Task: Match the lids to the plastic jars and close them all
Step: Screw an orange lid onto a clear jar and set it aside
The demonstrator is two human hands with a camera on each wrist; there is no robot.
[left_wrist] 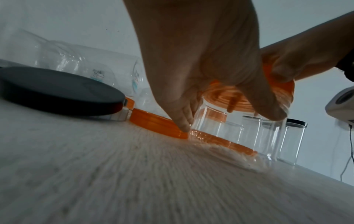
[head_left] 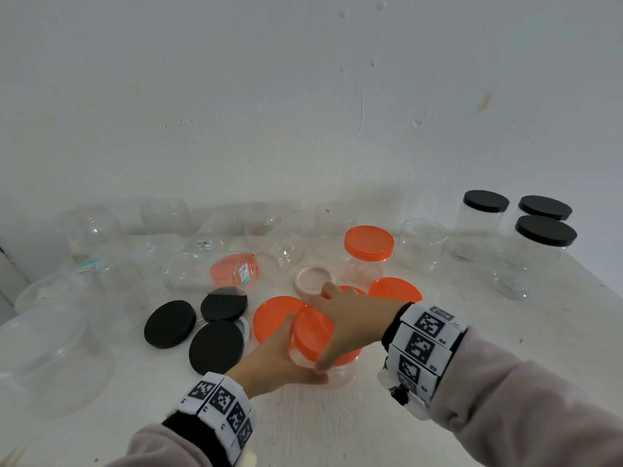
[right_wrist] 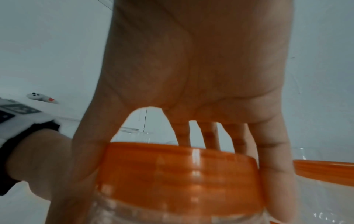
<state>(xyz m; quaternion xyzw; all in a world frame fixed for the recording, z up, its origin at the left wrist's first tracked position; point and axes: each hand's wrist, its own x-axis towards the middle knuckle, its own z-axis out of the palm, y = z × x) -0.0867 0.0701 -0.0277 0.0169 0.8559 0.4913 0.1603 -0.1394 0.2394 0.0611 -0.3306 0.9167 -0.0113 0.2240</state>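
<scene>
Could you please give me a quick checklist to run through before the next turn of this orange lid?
1. Left hand grips the jar: ok.
2. Right hand fingers wrap the orange lid: ok.
3. Lid colour matches the closed orange-lidded jar: ok.
4. Lid level on the mouth: cannot tell, blurred.
5. Jar base flat on the table: cannot tell.
</scene>
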